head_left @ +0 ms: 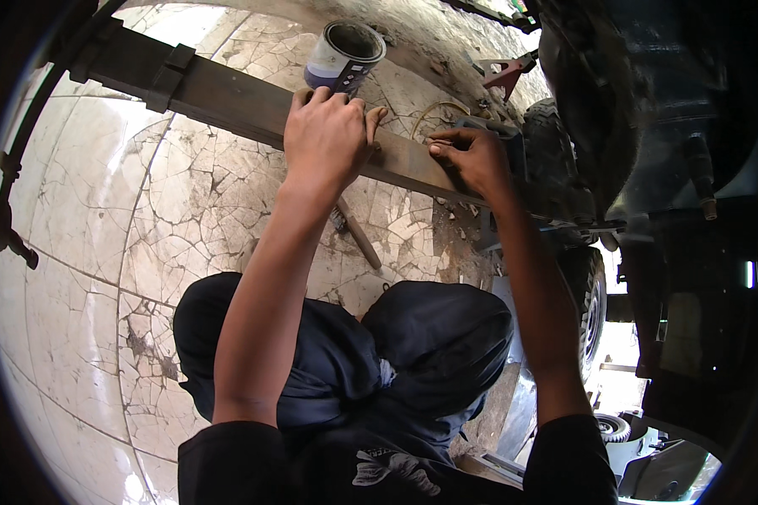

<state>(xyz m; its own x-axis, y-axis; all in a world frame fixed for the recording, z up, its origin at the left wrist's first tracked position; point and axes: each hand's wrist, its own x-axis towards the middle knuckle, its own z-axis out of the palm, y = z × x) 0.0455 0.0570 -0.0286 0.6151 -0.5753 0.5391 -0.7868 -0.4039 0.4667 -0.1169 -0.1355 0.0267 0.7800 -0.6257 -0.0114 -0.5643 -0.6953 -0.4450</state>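
A long dark leaf spring [227, 94] with clips round it runs across in front of my knees, from upper left down to the right. My left hand [324, 139] rests over its middle, fingers curled past the far edge and thumb out to the right. Farther right, my right hand [478, 160] is just above the bar with thumb and forefinger pinched together; anything between those fingertips is too small to make out. Just beyond my left hand stands an open paint tin [345, 63], white and purple, dirty inside. Below the bar, a wooden-handled tool [359, 234] lies on the floor, its head partly hidden.
Cracked pale tiles [194, 198] cover the floor. A vehicle's dark underside [674, 168] rises close on my right, with a tyre [592, 307] beside my right arm. A red metal stand [509, 76] is at the far right. A dark rod [8, 185] curves down the left edge.
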